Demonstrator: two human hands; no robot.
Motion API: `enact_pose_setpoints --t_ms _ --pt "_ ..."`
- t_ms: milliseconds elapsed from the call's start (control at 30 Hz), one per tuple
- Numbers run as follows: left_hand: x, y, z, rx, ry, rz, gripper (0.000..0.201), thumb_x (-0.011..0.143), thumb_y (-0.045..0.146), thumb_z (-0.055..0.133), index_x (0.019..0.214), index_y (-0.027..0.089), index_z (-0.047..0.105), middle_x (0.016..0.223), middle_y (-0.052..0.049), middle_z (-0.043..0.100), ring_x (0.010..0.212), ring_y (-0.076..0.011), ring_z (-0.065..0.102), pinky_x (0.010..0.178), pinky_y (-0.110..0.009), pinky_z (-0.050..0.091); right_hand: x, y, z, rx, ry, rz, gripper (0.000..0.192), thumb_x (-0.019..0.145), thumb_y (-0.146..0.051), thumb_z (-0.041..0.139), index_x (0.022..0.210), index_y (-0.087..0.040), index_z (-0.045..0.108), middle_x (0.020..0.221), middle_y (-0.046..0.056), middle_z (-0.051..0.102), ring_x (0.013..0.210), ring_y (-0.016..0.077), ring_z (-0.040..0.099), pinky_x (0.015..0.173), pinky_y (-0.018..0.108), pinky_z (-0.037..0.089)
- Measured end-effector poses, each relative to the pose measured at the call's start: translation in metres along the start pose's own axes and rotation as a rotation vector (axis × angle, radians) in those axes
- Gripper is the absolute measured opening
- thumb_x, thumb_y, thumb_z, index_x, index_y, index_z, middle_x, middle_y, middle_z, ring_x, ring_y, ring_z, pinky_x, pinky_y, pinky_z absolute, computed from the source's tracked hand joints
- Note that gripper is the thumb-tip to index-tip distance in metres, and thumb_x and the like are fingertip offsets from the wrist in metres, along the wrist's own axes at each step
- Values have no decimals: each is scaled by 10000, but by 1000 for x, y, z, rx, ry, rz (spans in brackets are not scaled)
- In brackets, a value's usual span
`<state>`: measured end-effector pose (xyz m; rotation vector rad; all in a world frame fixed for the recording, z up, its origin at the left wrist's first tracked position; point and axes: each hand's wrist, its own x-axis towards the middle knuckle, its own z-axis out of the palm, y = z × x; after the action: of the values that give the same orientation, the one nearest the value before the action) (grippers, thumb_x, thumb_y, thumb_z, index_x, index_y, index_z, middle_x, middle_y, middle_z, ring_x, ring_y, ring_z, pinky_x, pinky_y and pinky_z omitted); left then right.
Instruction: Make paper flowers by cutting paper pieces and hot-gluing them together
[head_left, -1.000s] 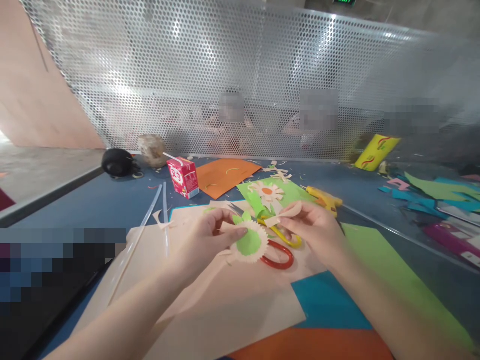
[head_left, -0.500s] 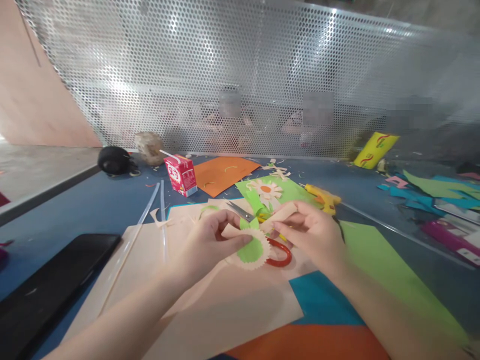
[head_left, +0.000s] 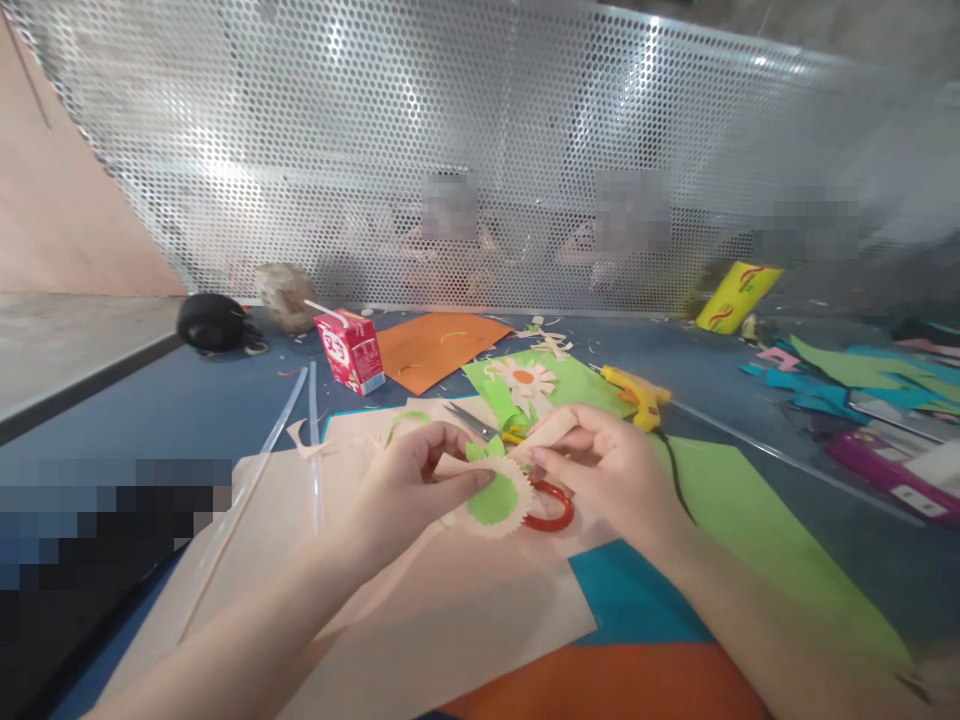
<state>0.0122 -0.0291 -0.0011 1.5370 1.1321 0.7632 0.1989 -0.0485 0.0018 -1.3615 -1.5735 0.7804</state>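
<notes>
My left hand (head_left: 420, 490) pinches a cream paper flower (head_left: 517, 510) with a zigzag edge, a green round centre and small green leaf shapes at its top. Between the fingers and thumb of my right hand (head_left: 607, 465) is a cream paper strip (head_left: 551, 432), its near end close to the flower's upper right edge. Whether strip and flower touch, I cannot tell. Under the hands lies a pair of scissors (head_left: 474, 422), blades pointing up and left, one red handle loop showing beside the flower. Behind them, another paper flower with an orange centre (head_left: 523, 377) rests on green paper (head_left: 592, 385).
A yellow glue gun (head_left: 637, 395) lies beyond my right hand, its black cord trailing over green paper. Clear glue sticks (head_left: 281, 420), a red drink carton (head_left: 349, 350) and orange paper (head_left: 442, 350) are left and behind. Paper scraps (head_left: 847, 385) cover the right; a perforated metal panel (head_left: 510, 150) stands behind.
The whole view has shifted slightly, with things sitting a little further left. Both hands keep nearly the same grip on the flower and the strip.
</notes>
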Motion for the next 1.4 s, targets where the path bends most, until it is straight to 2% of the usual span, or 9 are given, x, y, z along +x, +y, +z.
enact_pose_setpoints --t_ms 367,500,600,800,900,1000,1133,1267,1400 --pt "1 3 1 -72 -4 -34 243 660 328 632 739 184 453 454 89 452 470 -72 404 472 -191 297 -1 -1 0 -35 -16 3 78 713 -245 603 678 -211 542 700 9 707 607 170 644 549 274 490" --pt "0 4 1 -71 -8 -39 244 661 328 633 742 181 456 473 80 484 485 -77 431 476 -191 304 0 -1 1 10 -39 8 63 716 -239 596 696 -206 546 715 11 706 627 170 651 566 269 491" --pt "-1 4 1 -74 -7 -32 240 664 322 631 741 182 452 451 93 444 465 -69 399 470 -190 291 -1 -3 1 58 -56 10 51 716 -224 592 725 -205 545 725 13 704 640 165 653 584 266 491" --pt "2 4 1 -54 -12 -29 250 665 354 624 722 182 451 452 87 428 454 -74 390 466 -202 285 -1 -7 1 136 -48 36 173 698 -213 609 851 -218 527 681 -3 700 609 160 657 591 262 500" --pt "1 4 1 -35 0 -39 246 664 356 621 727 183 458 436 93 402 443 -74 380 458 -200 280 -1 -7 0 161 -62 66 214 688 -215 615 883 -218 526 711 4 703 623 165 661 571 257 503" --pt "0 3 1 -42 4 -43 250 664 354 622 735 181 457 469 82 445 466 -77 407 471 -198 297 -1 -5 1 185 -85 99 268 683 -228 622 928 -222 513 740 5 700 614 159 652 540 249 499" --pt "0 2 1 -53 8 -34 246 666 354 624 742 181 466 484 79 464 484 -82 433 480 -196 304 1 0 2 210 -109 98 343 678 -242 633 991 -222 495 850 20 691 701 165 651 592 261 510" --pt "0 2 1 -47 2 -35 228 668 335 621 726 179 466 474 80 477 459 -72 421 463 -185 283 3 2 2 233 -137 102 338 681 -214 628 991 -233 494 801 -11 678 717 152 644 602 244 507" --pt "1 0 1 -97 -30 -28 231 669 323 626 726 186 449 458 96 450 443 -62 397 452 -175 267 3 2 3 286 -170 123 315 686 -208 622 972 -214 491 826 7 670 724 160 643 588 253 510"
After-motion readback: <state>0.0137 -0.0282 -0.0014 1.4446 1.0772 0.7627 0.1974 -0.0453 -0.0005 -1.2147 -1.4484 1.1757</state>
